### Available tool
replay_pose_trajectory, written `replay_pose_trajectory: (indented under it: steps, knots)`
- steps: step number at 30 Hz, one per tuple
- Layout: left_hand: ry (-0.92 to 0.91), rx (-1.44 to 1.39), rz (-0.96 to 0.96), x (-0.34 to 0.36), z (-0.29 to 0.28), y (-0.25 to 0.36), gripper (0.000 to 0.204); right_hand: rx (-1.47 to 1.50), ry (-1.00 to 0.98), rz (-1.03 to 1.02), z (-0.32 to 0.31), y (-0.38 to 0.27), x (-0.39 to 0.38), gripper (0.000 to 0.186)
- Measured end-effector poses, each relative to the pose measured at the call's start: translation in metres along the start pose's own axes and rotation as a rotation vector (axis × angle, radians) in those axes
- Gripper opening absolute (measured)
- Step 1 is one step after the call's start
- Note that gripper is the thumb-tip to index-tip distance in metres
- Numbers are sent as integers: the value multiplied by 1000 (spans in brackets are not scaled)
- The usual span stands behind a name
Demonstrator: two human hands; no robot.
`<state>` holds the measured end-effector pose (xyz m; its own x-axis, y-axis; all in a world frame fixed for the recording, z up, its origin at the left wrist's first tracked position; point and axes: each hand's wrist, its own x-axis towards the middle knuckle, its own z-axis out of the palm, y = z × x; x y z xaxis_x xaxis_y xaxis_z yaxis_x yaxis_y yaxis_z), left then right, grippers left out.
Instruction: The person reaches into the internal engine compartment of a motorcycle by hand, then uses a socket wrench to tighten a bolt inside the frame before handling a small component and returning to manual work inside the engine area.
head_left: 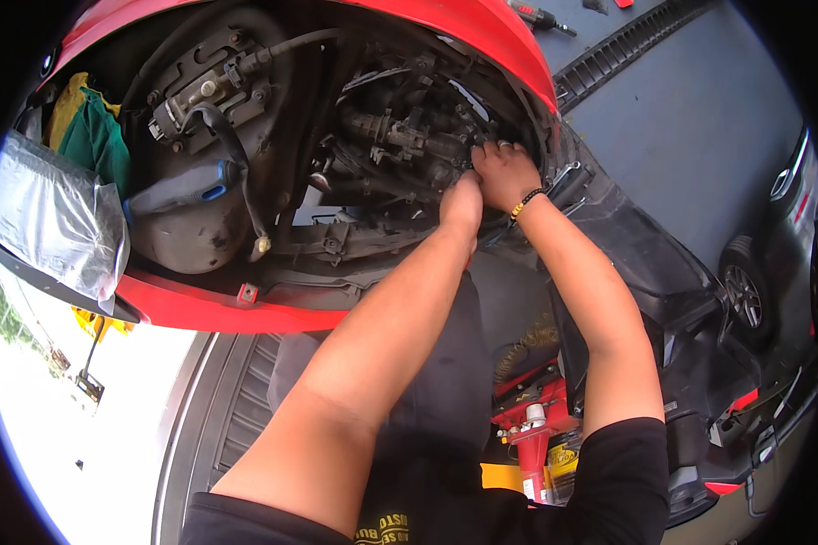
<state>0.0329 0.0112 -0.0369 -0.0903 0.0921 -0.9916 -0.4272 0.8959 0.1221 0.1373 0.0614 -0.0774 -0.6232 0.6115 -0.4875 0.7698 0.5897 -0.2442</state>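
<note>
Both my hands reach into the open body of a red scooter (227,313), at the right end of its bay beside the dark engine parts (409,132). My left hand (462,207) is closed, its fingers mostly hidden among the hoses and fittings. Right against it, my right hand (507,174) has its fingers curled down onto the same spot; a beaded bracelet (525,203) circles that wrist. What either hand grips is too covered to make out. Left of the engine sits the rounded tank (186,243) with a metal pump fitting (200,94) on top.
A grey, blue-edged object (180,189) rests over the tank near a loose cable connector (262,245). Plastic sheeting (54,218) and a green cloth (98,136) lie at far left. Black panels (627,254) stand at right. Below are red containers (534,445); a power tool (541,16) lies beyond.
</note>
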Motion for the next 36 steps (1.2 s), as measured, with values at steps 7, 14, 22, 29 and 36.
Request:
replay_pose_trajectory:
  steps: [7, 14, 22, 29, 36]
  knots:
    - [163, 162, 118, -1, 12, -2, 119, -174, -90, -18, 0, -10, 7, 21]
    - [155, 212, -4, 4, 22, 15, 122, -264, -161, -80, -2, -6, 9, 22]
    - [234, 163, 112, 14, 39, 5, 112, -450, -67, -109, 66, 29, 3, 16]
    - [293, 174, 216, 20, 32, -13, 111, -289, -9, -98, 21, 0, 4, 13]
    - [375, 206, 313, -4, 8, -17, 80, 116, 107, 135, 10, -15, -20, 23]
